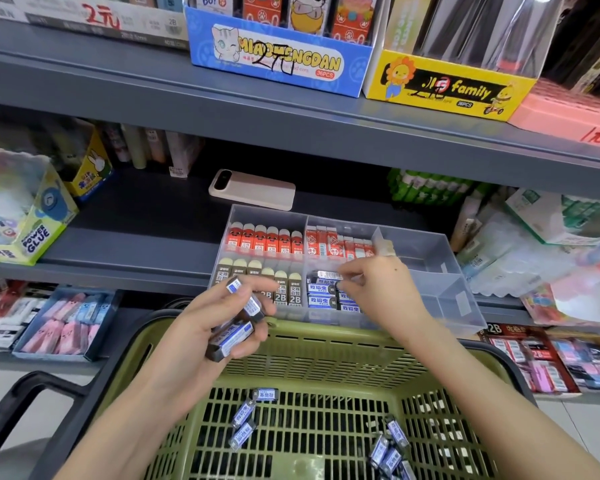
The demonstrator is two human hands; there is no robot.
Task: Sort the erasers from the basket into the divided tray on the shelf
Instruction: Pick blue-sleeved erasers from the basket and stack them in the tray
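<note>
Placement is the step in hand; right hand [371,282] pinches one blue-label eraser [328,274] over the divided tray's [465,292] near-middle compartment; left hand [219,320], just before the tray, grips spare erasers [234,336]; more lie in the basket [326,344] below the tray; next, I judge, seating it flush beside its matches.

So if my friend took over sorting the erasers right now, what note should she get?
Left hand: holding a few blue-label erasers above the green basket.
Right hand: setting one eraser into the clear divided tray's blue-label compartment.
Done: both red compartments and the 2B compartment look filled; blue-label partly filled.
Left: several loose erasers on the basket floor; the right-side compartments look empty.
</note>
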